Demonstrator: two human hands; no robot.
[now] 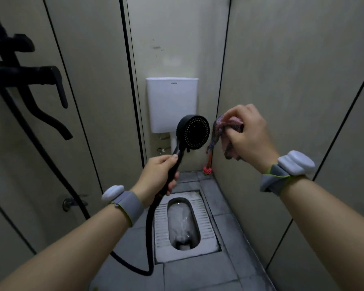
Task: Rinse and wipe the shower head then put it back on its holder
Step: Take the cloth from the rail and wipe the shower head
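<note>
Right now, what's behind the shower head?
Behind the shower head is the white toilet tank on the back wall. The head covers the tank's lower right corner, so that part can't be seen.

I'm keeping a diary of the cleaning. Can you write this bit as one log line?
left hand: holds shower head by handle | right hand: pinches cloth beside it, not touching | no water seen | off holder

You've got the black shower head [193, 131] held up by its handle, round nozzle face tilted toward you, its black hose [149, 234] looping down to the floor, with the crumpled pink cloth [225, 134] just beside it.
</note>
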